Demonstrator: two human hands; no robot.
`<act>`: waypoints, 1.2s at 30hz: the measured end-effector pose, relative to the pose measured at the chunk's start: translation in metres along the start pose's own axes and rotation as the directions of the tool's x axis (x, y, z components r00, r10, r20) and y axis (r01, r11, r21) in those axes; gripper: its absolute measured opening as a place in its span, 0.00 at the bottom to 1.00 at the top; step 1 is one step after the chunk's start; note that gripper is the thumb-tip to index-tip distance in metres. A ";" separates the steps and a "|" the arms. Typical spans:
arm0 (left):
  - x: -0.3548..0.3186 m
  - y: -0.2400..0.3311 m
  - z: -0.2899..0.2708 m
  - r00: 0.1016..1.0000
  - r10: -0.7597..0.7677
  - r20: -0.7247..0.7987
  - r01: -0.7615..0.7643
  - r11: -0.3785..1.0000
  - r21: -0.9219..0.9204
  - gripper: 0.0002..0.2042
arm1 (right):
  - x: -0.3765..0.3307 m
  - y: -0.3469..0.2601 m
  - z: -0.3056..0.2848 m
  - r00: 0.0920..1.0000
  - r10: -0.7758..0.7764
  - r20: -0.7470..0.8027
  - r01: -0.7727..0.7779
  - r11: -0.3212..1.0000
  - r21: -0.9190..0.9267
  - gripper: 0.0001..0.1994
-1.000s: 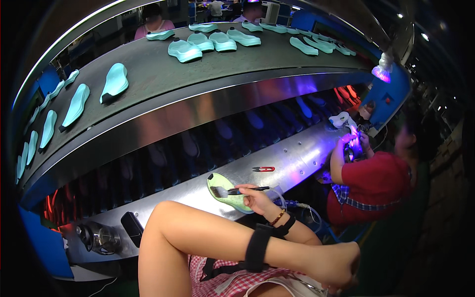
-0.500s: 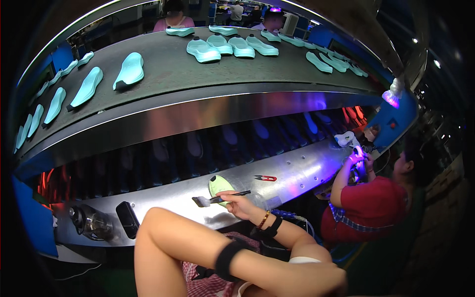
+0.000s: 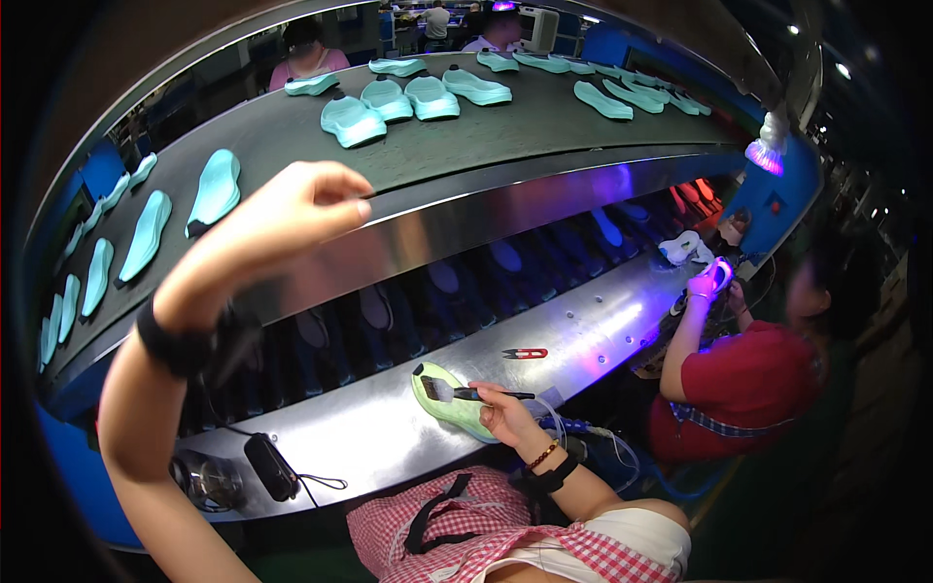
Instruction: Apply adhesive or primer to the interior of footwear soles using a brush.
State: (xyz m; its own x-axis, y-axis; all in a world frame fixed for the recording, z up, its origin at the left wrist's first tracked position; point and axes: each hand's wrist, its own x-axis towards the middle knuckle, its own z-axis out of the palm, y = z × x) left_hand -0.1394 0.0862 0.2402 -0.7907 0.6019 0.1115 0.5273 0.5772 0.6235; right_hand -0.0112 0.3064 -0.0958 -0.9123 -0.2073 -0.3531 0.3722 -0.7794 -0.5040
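Note:
My right hand grips a brush with a black handle. The bristles rest on the upper part of a pale green shoe sole, which has a black tip and lies on the metal work shelf. Raised at the left, my left hand is in front of the upper belt's edge, its fingers loosely bent and apart from the thumb, with nothing in it. Behind it on the dark belt lie several light turquoise soles; one sole is close to my left wrist.
Red thread snips lie on the metal shelf. A black device with a cord and a glass jug are at the left. A co-worker in a red top handles a purple-lit shoe part at the right.
My left hand has swung from low by my body up and left toward the belt. The brush has come down onto the green sole. My view has shifted a little.

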 end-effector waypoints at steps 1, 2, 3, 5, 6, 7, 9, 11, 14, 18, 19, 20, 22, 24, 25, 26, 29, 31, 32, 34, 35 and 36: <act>0.020 0.004 -0.008 0.999 -0.001 -0.046 0.019 0.918 0.395 0.22 | 0.003 -0.002 -0.002 1.000 -0.007 -0.008 0.007 0.999 0.034 0.10; 0.041 0.002 -0.021 0.995 -0.094 0.036 0.054 0.801 0.596 0.27 | 0.006 0.000 0.000 1.000 -0.004 -0.005 0.004 0.998 0.067 0.10; 0.057 -0.001 -0.031 0.975 -0.220 0.027 0.139 0.702 0.699 0.32 | 0.011 0.005 0.005 1.000 0.005 0.020 -0.007 0.997 0.081 0.10; 0.097 -0.011 -0.034 0.929 -0.370 -0.002 0.246 0.613 0.751 0.39 | 0.021 0.009 0.009 1.000 0.017 0.005 -0.017 0.998 0.066 0.10; 0.119 -0.023 -0.032 0.937 -0.351 0.002 0.243 0.653 0.717 0.43 | 0.023 0.008 0.009 1.000 0.012 -0.010 -0.012 0.998 0.059 0.11; 0.140 -0.038 -0.029 0.946 -0.325 -0.019 0.251 0.691 0.678 0.45 | 0.025 0.006 0.011 1.000 0.015 0.005 -0.016 0.996 0.085 0.11; 0.178 -0.080 -0.026 0.968 -0.251 -0.019 0.211 0.769 0.603 0.48 | 0.025 0.002 0.018 1.000 0.007 0.000 -0.007 0.996 0.093 0.11; 0.198 -0.103 -0.027 0.952 -0.306 0.017 0.243 0.787 0.567 0.47 | 0.028 -0.002 0.017 1.000 0.004 -0.020 -0.001 0.992 0.128 0.11; 0.216 -0.121 -0.029 0.983 -0.172 0.063 0.113 0.842 0.528 0.39 | 0.027 -0.007 0.005 0.998 -0.032 -0.057 0.040 0.989 0.145 0.11; 0.248 -0.121 -0.011 0.997 -0.003 0.081 -0.043 0.827 0.560 0.35 | 0.024 -0.004 -0.019 0.994 -0.045 -0.100 0.066 0.974 0.219 0.10; 0.256 -0.107 -0.003 0.993 0.000 0.120 -0.062 0.856 0.514 0.35 | 0.024 -0.004 -0.020 0.993 -0.047 -0.106 0.070 0.972 0.223 0.10; 0.265 -0.098 0.001 0.987 0.004 0.159 -0.079 0.882 0.465 0.34 | 0.024 -0.004 -0.020 0.991 -0.053 -0.124 0.081 0.970 0.229 0.10; 0.287 -0.091 0.016 0.974 0.149 0.172 -0.214 0.858 0.466 0.33 | 0.023 -0.001 -0.021 0.987 -0.064 -0.148 0.098 0.966 0.241 0.10; 0.298 -0.061 0.042 0.958 0.240 0.158 -0.284 0.873 0.397 0.35 | 0.018 0.000 -0.029 0.995 -0.100 -0.031 0.104 0.966 0.235 0.11; 0.299 -0.053 0.044 0.963 0.222 0.154 -0.264 0.893 0.365 0.36 | 0.015 0.002 -0.029 0.993 -0.111 -0.046 0.119 0.963 0.242 0.11; 0.295 -0.044 0.043 0.968 0.202 0.150 -0.242 0.911 0.335 0.38 | 0.015 0.004 -0.024 0.991 -0.099 -0.093 0.117 0.968 0.220 0.12; 0.283 -0.061 0.025 0.963 0.252 0.099 -0.258 0.745 0.615 0.20 | 0.015 0.008 -0.019 0.987 -0.116 -0.111 0.137 0.970 0.199 0.13; 0.249 -0.045 0.032 0.965 0.237 0.115 -0.252 0.702 0.666 0.14 | 0.011 0.007 -0.031 0.984 -0.170 -0.057 0.177 0.972 0.153 0.14; 0.224 -0.037 0.034 0.942 0.305 0.140 -0.323 0.712 0.623 0.12 | 0.011 0.005 -0.035 0.980 -0.195 -0.042 0.199 0.972 0.127 0.15; 0.168 -0.024 0.025 0.977 0.190 0.101 -0.214 0.796 0.566 0.12 | 0.007 0.006 -0.035 0.971 -0.238 -0.034 0.240 0.968 0.070 0.15; 0.137 -0.038 0.016 0.969 0.241 0.056 -0.231 0.804 0.547 0.11 | 0.001 0.004 -0.026 0.972 -0.231 -0.039 0.232 0.973 0.016 0.15; 0.108 -0.050 0.013 0.949 0.314 -0.020 -0.261 0.822 0.506 0.10 | -0.005 -0.001 -0.020 0.973 -0.226 -0.046 0.224 0.974 -0.040 0.14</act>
State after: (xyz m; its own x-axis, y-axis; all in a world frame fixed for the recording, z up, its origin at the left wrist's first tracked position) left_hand -0.2473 0.1297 0.2109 -0.5913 0.7415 0.3171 0.7974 0.5964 0.0923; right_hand -0.0037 0.3202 -0.1090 -0.9639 0.0018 -0.2662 0.1647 -0.7816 -0.6016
